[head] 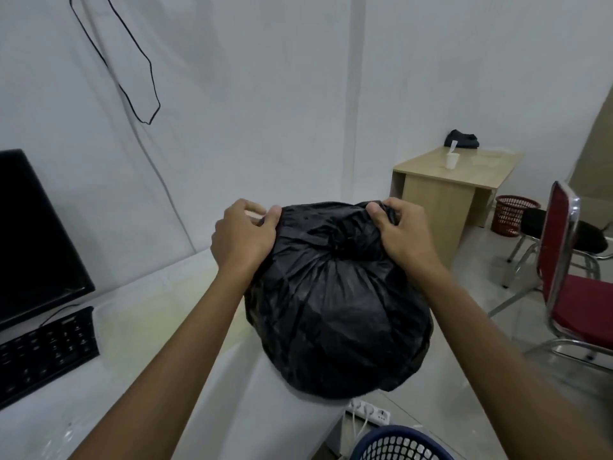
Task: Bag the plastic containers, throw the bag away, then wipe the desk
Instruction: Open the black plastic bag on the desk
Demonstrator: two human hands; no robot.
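A full black plastic bag rests on the right end of the white desk, partly over its edge. Its top is gathered into a knot at the middle. My left hand pinches the bag's top left fold. My right hand grips the top right fold. What the bag holds is hidden. A blue mesh bin stands on the floor below the desk's right end.
A black monitor and keyboard sit at the desk's left. A white power strip lies under the desk's edge. A red chair, a red basket and a wooden desk with a cup stand to the right.
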